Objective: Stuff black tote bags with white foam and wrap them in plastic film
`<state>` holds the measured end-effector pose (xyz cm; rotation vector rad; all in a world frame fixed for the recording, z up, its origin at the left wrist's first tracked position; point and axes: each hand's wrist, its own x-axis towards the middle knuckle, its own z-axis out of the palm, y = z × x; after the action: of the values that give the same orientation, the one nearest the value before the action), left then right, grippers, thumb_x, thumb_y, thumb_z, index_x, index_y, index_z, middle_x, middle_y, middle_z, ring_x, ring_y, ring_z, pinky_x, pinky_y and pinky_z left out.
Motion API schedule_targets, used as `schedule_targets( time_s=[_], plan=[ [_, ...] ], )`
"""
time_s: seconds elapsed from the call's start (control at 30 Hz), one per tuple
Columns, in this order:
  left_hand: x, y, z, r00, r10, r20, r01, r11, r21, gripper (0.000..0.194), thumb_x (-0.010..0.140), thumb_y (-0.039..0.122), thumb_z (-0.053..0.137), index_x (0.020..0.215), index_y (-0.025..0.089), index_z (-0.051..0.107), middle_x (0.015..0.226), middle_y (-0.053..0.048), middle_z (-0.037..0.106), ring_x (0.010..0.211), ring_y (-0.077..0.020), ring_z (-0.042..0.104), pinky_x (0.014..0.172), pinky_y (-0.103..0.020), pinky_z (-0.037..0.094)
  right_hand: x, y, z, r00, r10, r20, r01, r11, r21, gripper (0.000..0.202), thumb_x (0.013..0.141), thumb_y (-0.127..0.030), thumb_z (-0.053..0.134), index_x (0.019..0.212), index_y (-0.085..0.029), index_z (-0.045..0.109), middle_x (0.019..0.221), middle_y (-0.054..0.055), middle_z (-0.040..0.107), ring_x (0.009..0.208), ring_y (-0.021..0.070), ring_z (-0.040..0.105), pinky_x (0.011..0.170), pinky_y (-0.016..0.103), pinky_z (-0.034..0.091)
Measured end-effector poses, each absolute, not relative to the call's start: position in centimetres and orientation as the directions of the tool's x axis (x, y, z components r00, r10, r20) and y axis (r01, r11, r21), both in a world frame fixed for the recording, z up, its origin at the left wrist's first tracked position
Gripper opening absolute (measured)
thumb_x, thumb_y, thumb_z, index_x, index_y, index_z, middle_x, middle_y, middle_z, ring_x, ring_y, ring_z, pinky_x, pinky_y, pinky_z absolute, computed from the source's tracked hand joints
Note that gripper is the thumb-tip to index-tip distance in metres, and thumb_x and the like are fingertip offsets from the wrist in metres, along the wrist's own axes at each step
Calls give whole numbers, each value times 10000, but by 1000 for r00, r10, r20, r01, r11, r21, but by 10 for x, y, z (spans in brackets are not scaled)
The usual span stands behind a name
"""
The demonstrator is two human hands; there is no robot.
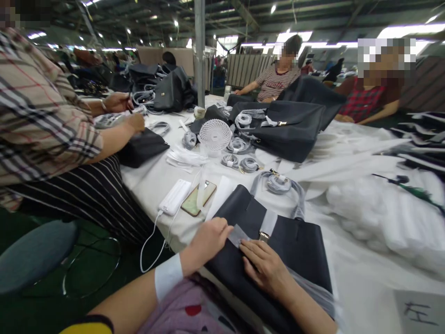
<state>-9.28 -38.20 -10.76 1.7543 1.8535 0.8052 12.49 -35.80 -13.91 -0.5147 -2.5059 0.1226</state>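
A black handbag (299, 246) lies on the white-covered table in front of me, its handles wrapped in grey film. A whitish strap with a metal clasp (264, 236) sits at its middle. My left hand (208, 239) is closed, thumb and fingers pinching the left end of a translucent strip (238, 235). On the strip's right end, the fingertips of my right hand (266, 266) press down against the bag, fingers stretched out and a little apart. More translucent film runs under my right forearm.
Beyond the bag are a phone (199, 198), a white power bank (174, 197) with a cable, a small fan (215, 135) and coiled straps. White foam rolls (382, 218) lie right. A person in plaid (45, 106) works at left; others sit across, behind black bags (285, 125).
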Motion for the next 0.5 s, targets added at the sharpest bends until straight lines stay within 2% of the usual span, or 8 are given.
schedule_targets(
  time_s=[0.07, 0.13, 0.2, 0.3, 0.4, 0.5],
  plan=[
    [-120, -384, -108, -345, 938, 29, 490, 154, 858, 191, 845, 376, 622, 787, 194, 630, 835, -65, 668, 833, -199, 619, 799, -301, 451, 125, -357, -140, -761, 381, 525, 330, 924, -193, 296, 875, -150, 548, 1153, -134, 650, 1112, 117, 707, 994, 224, 656, 883, 380, 584],
    [-141, -382, -114, -488, 863, -134, 211, 266, 941, 228, 806, 403, 660, 802, 175, 645, 811, -73, 673, 775, -195, 629, 744, -299, 484, 126, -356, -139, -765, 365, 531, 321, 930, -177, 297, 873, -157, 555, 1153, -128, 649, 1113, 119, 708, 994, 228, 658, 877, 381, 588],
    [-150, -377, -126, -464, 843, -270, 59, 334, 941, 299, 808, 444, 640, 751, 150, 655, 723, -85, 673, 652, -190, 633, 625, -293, 501, 125, -355, -139, -769, 353, 533, 317, 935, -162, 293, 872, -160, 555, 1147, -124, 651, 1113, 122, 708, 985, 229, 662, 868, 381, 592],
    [-147, -362, -144, -416, 834, -363, -44, 381, 924, 352, 760, 459, 687, 600, 151, 625, 536, -58, 619, 473, -168, 577, 477, -263, 456, 124, -355, -137, -772, 345, 534, 315, 937, -150, 284, 872, -155, 550, 1132, -122, 658, 1109, 126, 710, 960, 225, 670, 853, 378, 598],
    [-143, -349, -154, -450, 803, -390, -119, 379, 918, 276, 671, 308, 770, 521, 176, 581, 386, 5, 504, 379, -144, 502, 405, -230, 377, 124, -355, -135, -771, 340, 538, 313, 939, -145, 288, 868, -148, 549, 1134, -128, 659, 1108, 125, 711, 950, 224, 675, 845, 376, 601],
    [-142, -345, -158, -510, 769, -387, -214, 322, 922, 197, 702, 223, 715, 561, 187, 583, 390, 28, 484, 387, -136, 501, 408, -219, 362, 124, -356, -134, -762, 348, 546, 319, 936, -152, 296, 864, -146, 550, 1138, -149, 661, 1110, 116, 712, 949, 223, 678, 839, 373, 604]
  ],
)
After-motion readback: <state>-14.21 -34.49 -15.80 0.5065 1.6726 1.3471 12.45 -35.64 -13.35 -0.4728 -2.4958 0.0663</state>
